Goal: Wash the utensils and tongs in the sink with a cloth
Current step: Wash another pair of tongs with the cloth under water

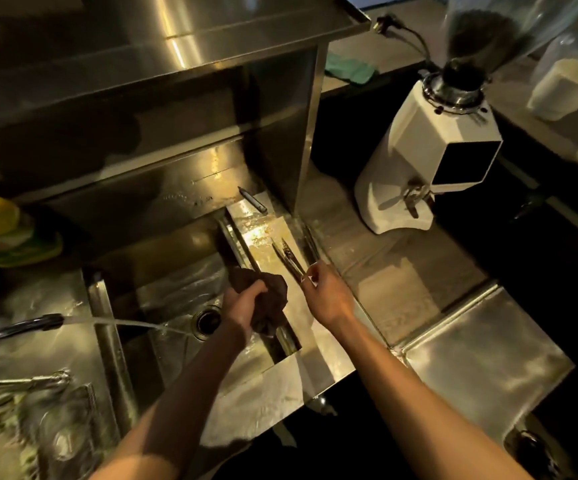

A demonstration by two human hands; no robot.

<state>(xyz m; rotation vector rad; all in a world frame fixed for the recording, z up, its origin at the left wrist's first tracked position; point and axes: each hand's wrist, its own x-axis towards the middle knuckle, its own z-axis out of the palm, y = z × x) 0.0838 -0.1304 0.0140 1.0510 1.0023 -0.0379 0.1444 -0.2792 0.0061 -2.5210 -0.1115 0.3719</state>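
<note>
My left hand [244,301] grips a dark brown cloth [270,292] over the right edge of the steel sink [163,268]. My right hand [325,292] pinches the near end of metal tongs [289,259], whose tips point away over the wet steel ledge [266,233] right of the basin. A second blurred pair of tongs [310,242] lies just right of them. A small knife-like utensil [253,199] rests at the far end of the ledge. Water streams from the faucet [17,328] on the left toward the drain [208,320].
A white coffee grinder [429,150] stands on the counter to the right. Yellow and green sponges [0,230] sit left of the sink. More utensils and glassware [31,403] lie on the near left counter. A green cloth [348,69] lies far back.
</note>
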